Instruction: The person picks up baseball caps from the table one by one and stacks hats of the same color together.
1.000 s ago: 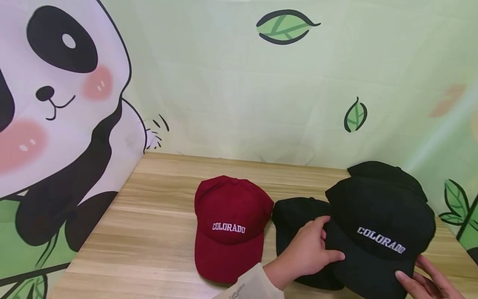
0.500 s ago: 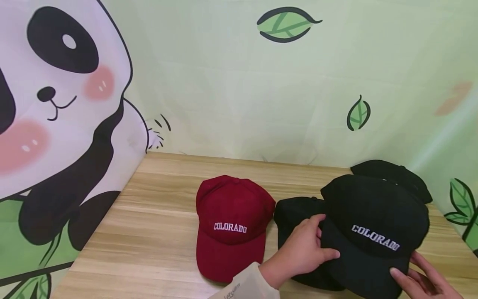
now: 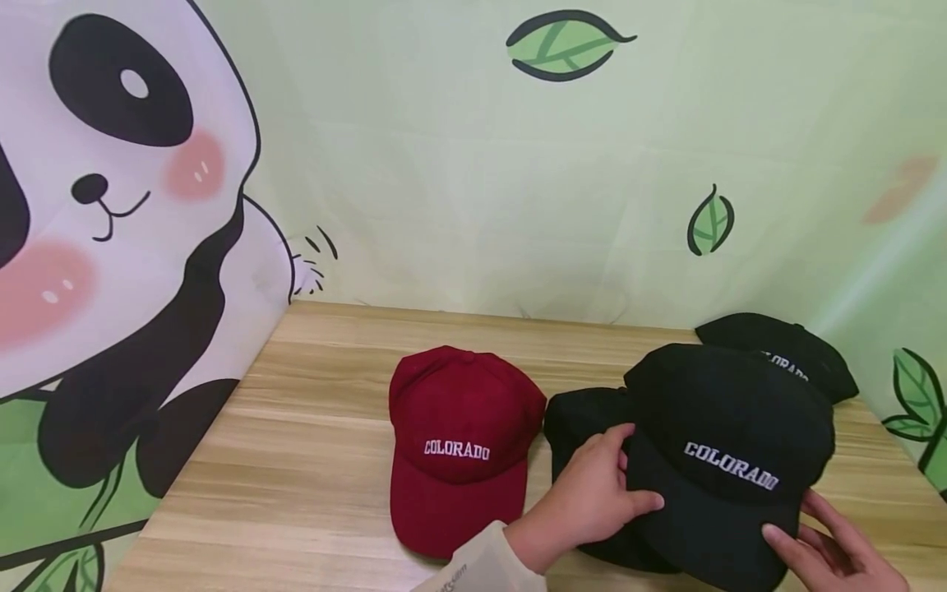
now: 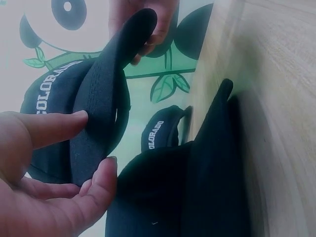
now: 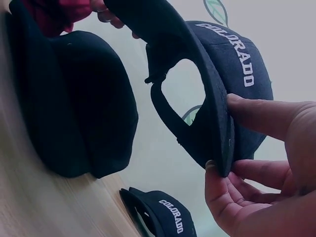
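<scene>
A black baseball cap [image 3: 728, 407] with white COLORADO lettering is held up off the table, its brim toward me. My left hand [image 3: 592, 497] pinches the left edge of the brim, thumb on top and fingers beneath, as the left wrist view shows. On the opposite edge, my right hand [image 3: 839, 547] pinches the brim [image 5: 217, 123] the same way; the right wrist view shows the cap's hollow underside and back strap [image 5: 168, 111]. A second black cap [image 3: 584, 411] sits on the table behind my left hand, partly hidden by it and the held cap.
Left of the black caps, a red COLORADO cap [image 3: 459, 411] rests on the wooden table [image 3: 296, 460]. Another black cap [image 3: 780, 333] lies at the back right, partly covered by the held one. A cloth backdrop [image 3: 444, 164] with a panda and leaves stands behind.
Both hands have shifted the held cap slightly left, uncovering more of the back-right cap and some of its lettering. The red cap has stayed in place.
</scene>
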Available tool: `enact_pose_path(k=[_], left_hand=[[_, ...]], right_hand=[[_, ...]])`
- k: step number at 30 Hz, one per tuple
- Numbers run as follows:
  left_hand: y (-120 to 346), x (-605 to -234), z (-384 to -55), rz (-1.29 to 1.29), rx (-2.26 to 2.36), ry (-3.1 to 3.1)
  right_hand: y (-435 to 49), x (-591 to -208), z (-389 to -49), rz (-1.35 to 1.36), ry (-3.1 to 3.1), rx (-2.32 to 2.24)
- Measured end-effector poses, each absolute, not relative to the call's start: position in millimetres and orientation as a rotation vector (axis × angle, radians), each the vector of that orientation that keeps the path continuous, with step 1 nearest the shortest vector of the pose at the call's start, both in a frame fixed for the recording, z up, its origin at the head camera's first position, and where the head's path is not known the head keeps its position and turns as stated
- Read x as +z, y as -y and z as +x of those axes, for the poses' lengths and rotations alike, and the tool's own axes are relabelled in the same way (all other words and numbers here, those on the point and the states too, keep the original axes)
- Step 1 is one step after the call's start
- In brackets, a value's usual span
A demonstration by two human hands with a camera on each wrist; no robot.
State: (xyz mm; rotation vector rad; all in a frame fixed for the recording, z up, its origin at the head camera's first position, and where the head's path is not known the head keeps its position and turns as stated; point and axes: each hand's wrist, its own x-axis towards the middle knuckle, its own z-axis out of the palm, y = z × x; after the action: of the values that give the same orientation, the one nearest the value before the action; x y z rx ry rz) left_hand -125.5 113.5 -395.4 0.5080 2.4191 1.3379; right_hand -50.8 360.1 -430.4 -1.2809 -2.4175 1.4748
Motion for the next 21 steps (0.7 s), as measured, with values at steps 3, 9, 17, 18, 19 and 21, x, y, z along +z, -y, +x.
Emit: enact_pose_path(k=[3,9,17,18,19,21], left_hand=[[-110.7,-394.8,-125.8,0.496,1.34,-2.428],[-103.7,-394.0,-127.0,0.491,1.348,-2.439],[-92.6,-395.9,-129.2,0.497,1.38,-2.45],[-91.5,-396.8,-129.4,0.492,1.384,-2.449],[-90.6,-397.8,-129.6,0.487,1.389,-2.448],[-88.4,-400.0,-129.9,0.477,1.396,-2.445]], right_hand=[[-355.3,-427.3,-49.8,-1.25,2.418,1.44],[-341.7,-419.7,-48.1,-1.167,2.407,1.437],[-340.3,-421.7,-52.7,-1.171,2.51,1.468],[-339.2,-420.3,-53.1,-1.171,2.529,1.473],[-338.1,-419.1,-53.4,-1.16,2.541,1.482],[-335.4,-417.1,-54.4,-1.14,2.56,1.489]])
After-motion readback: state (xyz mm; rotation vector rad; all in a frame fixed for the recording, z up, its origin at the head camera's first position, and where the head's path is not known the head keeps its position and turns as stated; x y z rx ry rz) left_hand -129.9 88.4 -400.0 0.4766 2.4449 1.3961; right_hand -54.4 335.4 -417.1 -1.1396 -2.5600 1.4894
